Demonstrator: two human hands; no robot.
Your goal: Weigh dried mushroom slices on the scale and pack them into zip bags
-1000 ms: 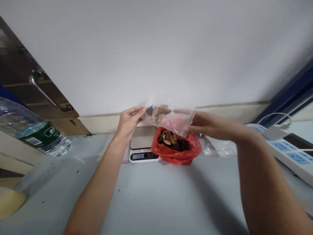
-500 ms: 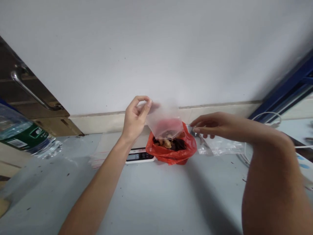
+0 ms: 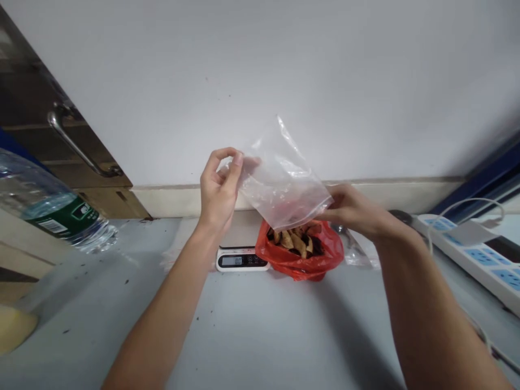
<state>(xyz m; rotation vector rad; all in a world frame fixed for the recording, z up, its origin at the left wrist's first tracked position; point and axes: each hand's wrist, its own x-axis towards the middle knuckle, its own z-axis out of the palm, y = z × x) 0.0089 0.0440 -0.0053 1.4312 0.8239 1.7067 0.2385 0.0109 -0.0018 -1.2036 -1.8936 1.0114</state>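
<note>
Plastic bag (image 3: 282, 173) between hands (image 3: 221, 189) (image 3: 352, 208), right grip unclear

The brown dried pieces seen a second ago inside the clear flat plastic bag (image 3: 286, 176) have left it, and its far corner now points up. Pale brown curled slices (image 3: 298, 242) show atop the crumpled red plastic bag's (image 3: 298, 266) contents. The right hand (image 3: 349, 208), apart half a second ago, is back at the clear bag's right corner.

The red bag (image 3: 303, 266) partly hides the digital scale (image 3: 242, 260).
</note>
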